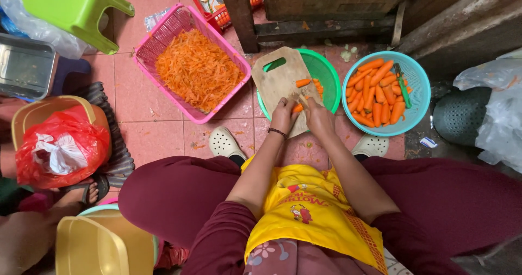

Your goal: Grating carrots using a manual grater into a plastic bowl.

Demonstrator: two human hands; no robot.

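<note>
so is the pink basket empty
No, the pink basket holds a heap of shredded carrot.

Head camera, steeply downward, near lap

Pink basket left, teal bowl right; tiles between free.

Peeled orange carrot piece lay across the wooden cutting board's five o'clock corner, a shorter cut piece rested at three o'clock.
</note>
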